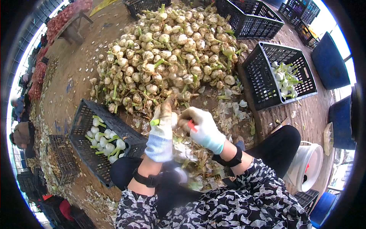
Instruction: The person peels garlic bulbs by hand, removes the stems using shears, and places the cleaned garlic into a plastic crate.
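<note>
My left hand (163, 128), in a white glove, is closed around a garlic bulb (174, 120); its cut green stem (154, 122) pokes out on the left. Beside it, my gloved right hand (201, 128) grips a small red-handled tool (192, 126), its working end hidden by the fingers and the bulb. Both hands meet at the bulb, just in front of a large pile of unpeeled garlic (164, 57). Loose papery skins (198, 160) litter the ground below the hands.
A black crate (85, 118) with peeled white garlic (105, 141) stands at left. Another black crate (263, 76) at right holds more peeled bulbs (284, 80). A white bucket (310, 164) sits beside my right knee. Further crates (251, 19) and blue bins (329, 61) stand beyond.
</note>
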{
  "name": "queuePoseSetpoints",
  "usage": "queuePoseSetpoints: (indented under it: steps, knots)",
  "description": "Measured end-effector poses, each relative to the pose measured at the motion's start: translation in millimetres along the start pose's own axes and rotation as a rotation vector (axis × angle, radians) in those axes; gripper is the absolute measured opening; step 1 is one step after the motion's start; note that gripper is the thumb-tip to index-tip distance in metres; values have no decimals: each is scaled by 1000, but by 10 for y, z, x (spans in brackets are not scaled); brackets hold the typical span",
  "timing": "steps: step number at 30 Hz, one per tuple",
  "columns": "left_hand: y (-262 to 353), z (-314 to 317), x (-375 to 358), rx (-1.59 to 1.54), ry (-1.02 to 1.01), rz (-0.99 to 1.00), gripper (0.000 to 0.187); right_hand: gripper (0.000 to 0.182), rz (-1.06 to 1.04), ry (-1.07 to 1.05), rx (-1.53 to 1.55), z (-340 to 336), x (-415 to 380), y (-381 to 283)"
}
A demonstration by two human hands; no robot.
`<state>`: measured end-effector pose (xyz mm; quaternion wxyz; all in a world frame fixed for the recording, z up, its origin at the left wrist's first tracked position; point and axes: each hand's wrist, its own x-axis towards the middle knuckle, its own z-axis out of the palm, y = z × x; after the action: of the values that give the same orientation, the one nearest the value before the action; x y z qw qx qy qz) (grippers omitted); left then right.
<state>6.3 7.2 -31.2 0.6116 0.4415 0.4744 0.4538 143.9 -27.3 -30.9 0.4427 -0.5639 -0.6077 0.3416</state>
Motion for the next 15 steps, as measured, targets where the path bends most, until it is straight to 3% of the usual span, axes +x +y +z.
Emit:
queuePoseSetpoints:
  steps: [2, 3, 5, 9, 11, 13, 15]
  knots:
    - [-69, -37, 24, -75, -4, -37, 51, 15, 305, -58, 248, -30, 18, 148]
    - [-85, -44, 58, -114, -9, -50, 50, 22, 336, -145, 234, -83, 58, 154]
    - [-120, -51, 81, -193, -15, -88, 49, 30, 382, -154, 535, -138, 2, 94]
    - [241, 27, -114, -190, -28, -146, 33, 42, 368, -32, 733, -39, -23, 27]
    - [199, -13, -112, -141, 4, -85, 27, 44, 234, 0, 504, -15, -39, -113]
    - [249, -21, -95, -413, 112, -72, 24, 30, 161, 58, 344, 107, -107, -177]
    - [331, -46, -114, -330, 184, -87, 22, 19, 97, 52, 474, 191, -129, -168]
